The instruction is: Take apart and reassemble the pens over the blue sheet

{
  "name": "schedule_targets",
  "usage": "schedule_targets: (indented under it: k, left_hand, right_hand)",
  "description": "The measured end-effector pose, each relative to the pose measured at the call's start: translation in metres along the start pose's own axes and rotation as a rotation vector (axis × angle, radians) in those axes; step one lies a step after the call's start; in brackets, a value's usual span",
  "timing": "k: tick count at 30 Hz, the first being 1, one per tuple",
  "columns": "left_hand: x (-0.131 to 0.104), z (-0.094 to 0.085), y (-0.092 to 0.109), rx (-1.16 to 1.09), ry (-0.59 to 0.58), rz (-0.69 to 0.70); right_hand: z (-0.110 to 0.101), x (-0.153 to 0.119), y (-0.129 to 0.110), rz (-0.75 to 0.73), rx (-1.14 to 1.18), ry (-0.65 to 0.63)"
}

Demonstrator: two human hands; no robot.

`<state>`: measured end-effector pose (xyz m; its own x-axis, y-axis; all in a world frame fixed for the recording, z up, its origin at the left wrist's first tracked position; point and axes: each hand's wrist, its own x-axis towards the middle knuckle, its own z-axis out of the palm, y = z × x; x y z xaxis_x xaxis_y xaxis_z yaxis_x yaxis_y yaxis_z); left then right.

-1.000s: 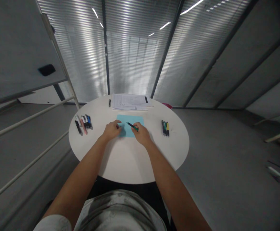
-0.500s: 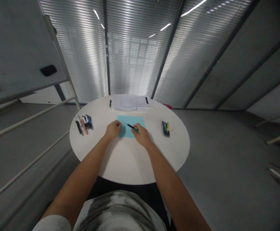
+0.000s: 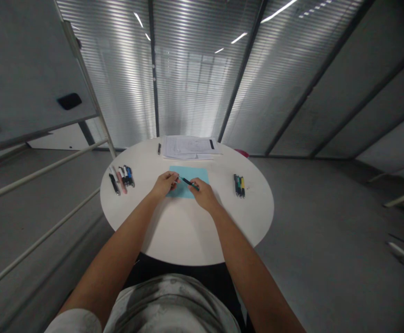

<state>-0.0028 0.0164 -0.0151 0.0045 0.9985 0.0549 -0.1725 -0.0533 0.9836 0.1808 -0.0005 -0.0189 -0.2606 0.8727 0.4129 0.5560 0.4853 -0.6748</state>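
My right hand (image 3: 202, 192) is closed around a dark pen (image 3: 190, 184) with a green part, its front end pointing up and left. Facing it, my left hand (image 3: 165, 183) pinches a small piece (image 3: 178, 176) with a shiny end, close to the pen's front end. That piece is too small to name, and I cannot tell whether it touches the pen. Beneath both hands lies a light blue sheet (image 3: 202, 173) on the white round table (image 3: 184, 236).
At left lie several pens (image 3: 122, 178) in black, white, pink and blue. Several more pens (image 3: 239, 186) sit in a row at right. Papers (image 3: 188, 147) are stacked at the back, beside a small dark object (image 3: 159, 149). A whiteboard's metal frame (image 3: 101, 122) stands left.
My left hand has turned and shifted so its pinched piece is now up by the pen's front end. My right hand has barely moved.
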Motion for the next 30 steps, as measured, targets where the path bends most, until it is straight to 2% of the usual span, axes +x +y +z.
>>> schedule_targets:
  k: [14, 25, 30]
  left_hand:
    - [-0.0007, -0.0030, 0.0009, -0.045, -0.054, -0.072]
    - [-0.0006, -0.0053, 0.0020, -0.105, -0.047, -0.088]
    - [-0.0008, -0.0041, 0.0013, -0.095, -0.080, -0.111]
  right_hand:
    - [0.0012, 0.0004, 0.0021, -0.035, 0.004, -0.022]
    - [0.0014, 0.0006, 0.0002, -0.012, -0.013, -0.005]
    - [0.0007, 0.0002, 0.0000, -0.001, -0.028, -0.023]
